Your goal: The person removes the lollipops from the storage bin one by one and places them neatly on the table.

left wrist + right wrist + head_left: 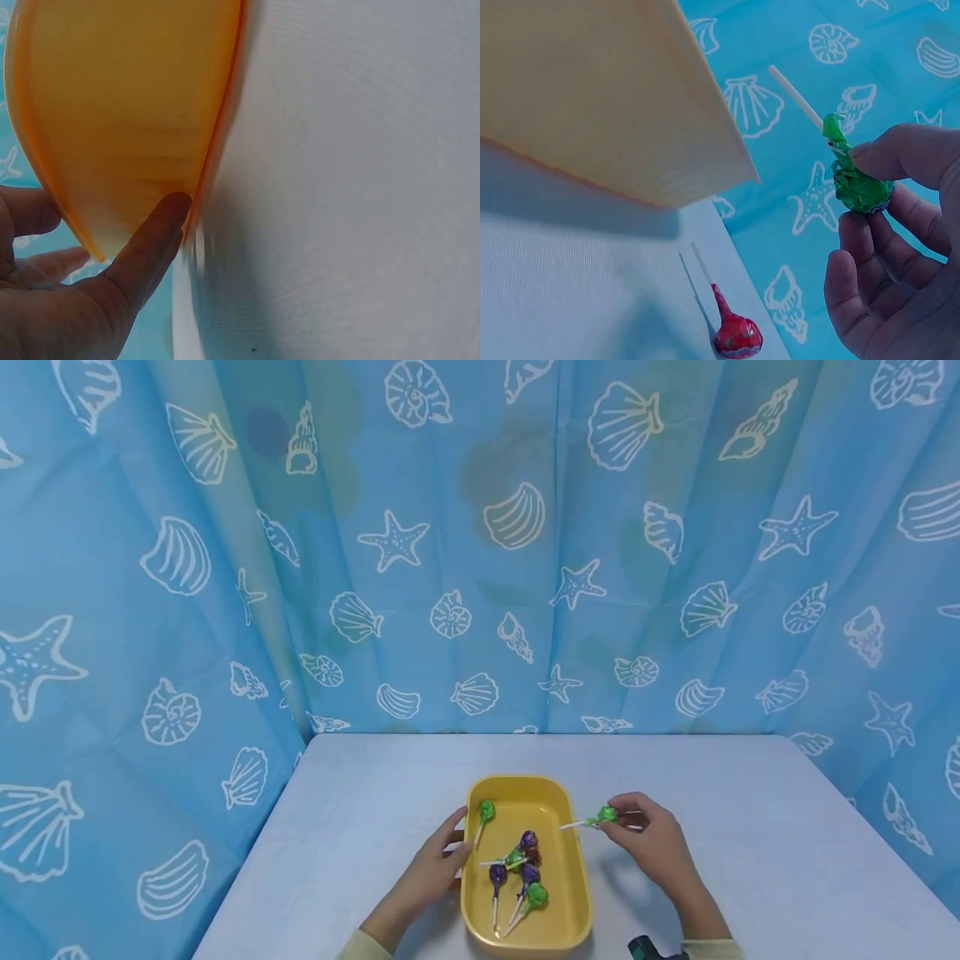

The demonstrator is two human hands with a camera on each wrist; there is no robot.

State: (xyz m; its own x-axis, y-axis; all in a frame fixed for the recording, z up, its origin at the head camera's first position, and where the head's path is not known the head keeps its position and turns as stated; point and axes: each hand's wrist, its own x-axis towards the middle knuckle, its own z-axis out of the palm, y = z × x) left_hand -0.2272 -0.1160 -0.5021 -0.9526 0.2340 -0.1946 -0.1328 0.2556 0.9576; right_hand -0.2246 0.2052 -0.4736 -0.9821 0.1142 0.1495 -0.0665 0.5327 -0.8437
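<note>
In the head view, a yellow plastic container (552, 910) stands on the table with several wrapped lollipops inside, green, purple and dark red. Its left side is held by my left hand (429, 868), with one finger against the outer wall near the base in the left wrist view. My right hand (660, 843) pinches a green lollipop (862, 191) by its wrapped head between thumb and fingers. The white stick points toward the container's right rim. A red lollipop (739, 336) lies on the table beneath the right hand, mostly hidden in the head view.
The white tabletop (360, 785) extends around the container. Behind and at both sides hangs a blue curtain (465, 527) printed with white shells and starfish. A dark device (648, 947) shows beside the right wrist.
</note>
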